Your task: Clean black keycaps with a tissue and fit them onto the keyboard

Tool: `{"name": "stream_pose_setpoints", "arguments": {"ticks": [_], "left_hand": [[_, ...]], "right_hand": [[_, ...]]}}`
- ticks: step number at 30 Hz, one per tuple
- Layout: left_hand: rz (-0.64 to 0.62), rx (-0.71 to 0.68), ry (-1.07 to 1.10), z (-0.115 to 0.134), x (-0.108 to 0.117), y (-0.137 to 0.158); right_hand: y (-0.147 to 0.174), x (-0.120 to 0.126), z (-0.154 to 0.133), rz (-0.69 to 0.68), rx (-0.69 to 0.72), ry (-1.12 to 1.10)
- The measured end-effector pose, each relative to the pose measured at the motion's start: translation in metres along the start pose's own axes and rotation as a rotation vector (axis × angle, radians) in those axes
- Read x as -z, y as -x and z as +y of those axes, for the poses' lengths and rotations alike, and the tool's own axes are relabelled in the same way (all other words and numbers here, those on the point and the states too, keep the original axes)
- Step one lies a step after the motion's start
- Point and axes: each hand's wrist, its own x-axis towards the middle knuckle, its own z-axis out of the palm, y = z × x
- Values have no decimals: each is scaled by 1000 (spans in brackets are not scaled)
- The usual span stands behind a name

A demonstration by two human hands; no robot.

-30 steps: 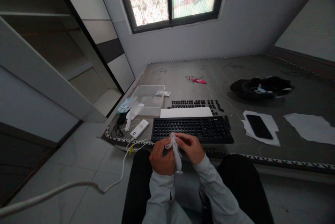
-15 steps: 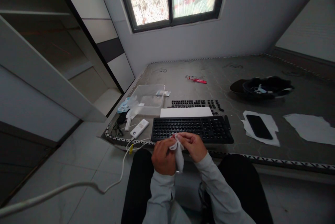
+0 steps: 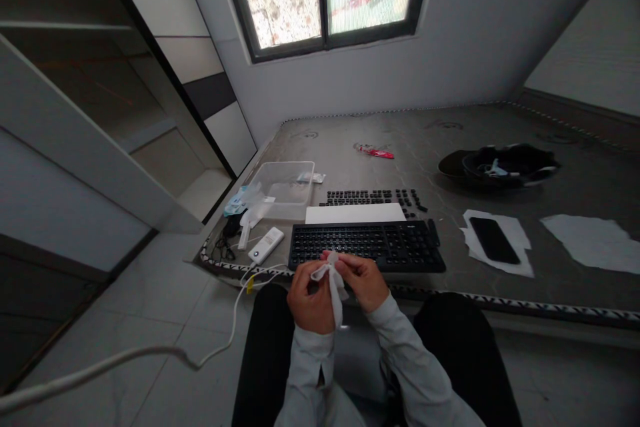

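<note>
A crumpled white tissue (image 3: 335, 300) is pinched between my two hands, in front of the keyboard's near edge. My left hand (image 3: 310, 298) has its fingers bent round the left side of it, and my right hand (image 3: 367, 282) grips its upper right part. Whether something small is wrapped inside the tissue I cannot tell. Just beyond my fingers lies the black keyboard (image 3: 365, 240), its keycaps apparently off over much of its face. Behind it are a white strip-shaped panel (image 3: 355, 213) and rows of loose black keycaps (image 3: 359, 196).
Left of the keyboard are a white power bank (image 3: 267, 245) with cables and a clear plastic box (image 3: 287, 194). A phone (image 3: 495, 240) rests on white paper to the right, with a dark cap (image 3: 500, 167) behind. A red packet (image 3: 376, 152) lies farther back.
My hands have shifted slightly left with the tissue. More of the tissue now shows above and between my fingers; its folds have changed shape.
</note>
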Motion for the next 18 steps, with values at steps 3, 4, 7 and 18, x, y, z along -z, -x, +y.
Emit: {"name": "stream_pose_setpoints", "arguments": {"ticks": [3, 4, 7, 18], "left_hand": [[0, 84, -19, 2, -1, 1], [-8, 122, -21, 3, -2, 2], [-54, 233, 8, 3, -3, 2], [-51, 417, 241, -2, -4, -4]], "right_hand": [[0, -3, 4, 161, 26, 27], [0, -3, 5, 220, 29, 37], [-1, -1, 7, 321, 38, 54], [-4, 10, 5, 20, 170, 244]]}}
